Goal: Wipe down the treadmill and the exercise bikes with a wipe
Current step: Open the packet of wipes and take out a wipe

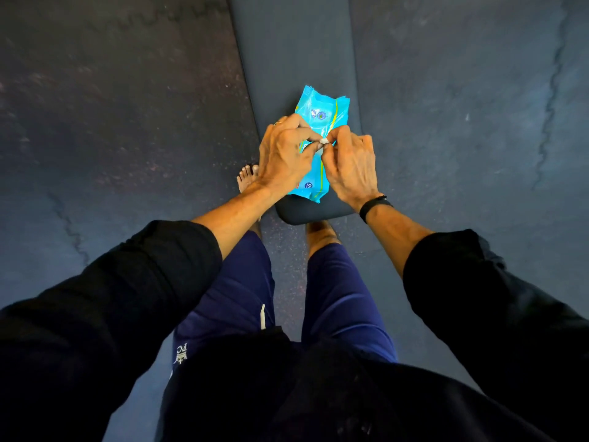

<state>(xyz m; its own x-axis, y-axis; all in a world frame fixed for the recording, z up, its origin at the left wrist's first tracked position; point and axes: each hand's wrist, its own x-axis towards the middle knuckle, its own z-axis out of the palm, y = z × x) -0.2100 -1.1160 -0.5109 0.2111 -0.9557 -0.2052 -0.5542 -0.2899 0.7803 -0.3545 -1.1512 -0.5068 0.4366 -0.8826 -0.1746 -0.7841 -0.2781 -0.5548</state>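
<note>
Wipe pack (pixel 318 138) lengthwise along bench (pixel 293 59) (flat) —

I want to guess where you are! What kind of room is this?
Probably a gym or workout room. The floor is dark speckled rubber matting, and a long padded bench stands on it. Both hands, left hand and right hand, pinch a wipe from a blue wipes packet.

The floor (pixel 127 106) is dark blue-grey with small pale specks and a few wavy lines. A long, smooth, dark padded bench (pixel 287 43) stands on it.
</note>
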